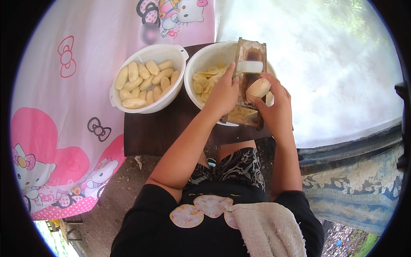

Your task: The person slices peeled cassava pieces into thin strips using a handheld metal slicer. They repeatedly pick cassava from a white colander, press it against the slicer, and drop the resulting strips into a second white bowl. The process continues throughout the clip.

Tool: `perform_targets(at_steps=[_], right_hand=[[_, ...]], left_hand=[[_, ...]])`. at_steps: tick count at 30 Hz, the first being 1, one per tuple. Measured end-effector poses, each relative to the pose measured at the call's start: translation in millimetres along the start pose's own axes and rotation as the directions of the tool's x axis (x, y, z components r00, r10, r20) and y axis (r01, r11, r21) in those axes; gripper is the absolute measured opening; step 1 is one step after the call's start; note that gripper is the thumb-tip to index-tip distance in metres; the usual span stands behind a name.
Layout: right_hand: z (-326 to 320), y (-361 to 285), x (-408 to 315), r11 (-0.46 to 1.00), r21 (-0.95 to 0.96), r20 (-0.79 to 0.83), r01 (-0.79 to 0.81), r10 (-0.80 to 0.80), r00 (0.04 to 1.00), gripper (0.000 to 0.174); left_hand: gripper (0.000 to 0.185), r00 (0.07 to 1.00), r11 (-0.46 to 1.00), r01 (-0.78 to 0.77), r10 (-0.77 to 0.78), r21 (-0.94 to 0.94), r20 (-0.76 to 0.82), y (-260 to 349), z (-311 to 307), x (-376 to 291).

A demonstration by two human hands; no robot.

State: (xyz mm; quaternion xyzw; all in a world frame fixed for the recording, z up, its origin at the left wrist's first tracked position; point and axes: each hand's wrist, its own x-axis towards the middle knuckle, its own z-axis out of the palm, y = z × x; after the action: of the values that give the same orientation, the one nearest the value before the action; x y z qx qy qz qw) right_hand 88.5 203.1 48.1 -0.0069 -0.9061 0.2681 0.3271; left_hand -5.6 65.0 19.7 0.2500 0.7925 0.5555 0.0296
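A wooden slicer board (251,66) with a metal plate lies tilted across a white plastic basket (189,80) at the centre. My left hand (224,93) grips the slicer's left edge. Between the thumb and fingers of my right hand (277,102) is a peeled banana (258,89), held on or just over the slicer's face; whether they touch is hard to tell. Thin pale slices (205,80) lie in the basket under the board. To the left, a second white basket (149,110) holds several whole peeled bananas (146,83).
Both baskets stand on a dark table (144,135). A pink and white cartoon-print cloth (80,90) hangs at the left, and a pale sheet (327,80) is at the right. Below it hangs a patterned cloth (353,189). A beige towel (269,228) lies over the black shirt.
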Motion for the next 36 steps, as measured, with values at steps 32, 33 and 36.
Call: perform_targets(at_steps=[32, 33, 36], right_hand=[[0, 5, 21, 0.999, 0.034, 0.071, -0.013, 0.01, 0.997, 0.061], [8, 13, 36, 0.995, 0.021, -0.035, 0.1, -0.099, 0.994, 0.06], [24, 42, 93, 0.995, -0.023, -0.027, -0.093, 0.093, 0.995, 0.059]], left_hand=[[0.055, 1.0, 1.0, -0.004, 0.004, -0.028, 0.004, 2, 0, -2], [0.054, 1.0, 0.999, -0.009, 0.009, -0.038, 0.017, 0, -2, -1], [0.054, 0.998, 0.997, 0.033, -0.03, -0.064, 0.051, 1, -2, 2]])
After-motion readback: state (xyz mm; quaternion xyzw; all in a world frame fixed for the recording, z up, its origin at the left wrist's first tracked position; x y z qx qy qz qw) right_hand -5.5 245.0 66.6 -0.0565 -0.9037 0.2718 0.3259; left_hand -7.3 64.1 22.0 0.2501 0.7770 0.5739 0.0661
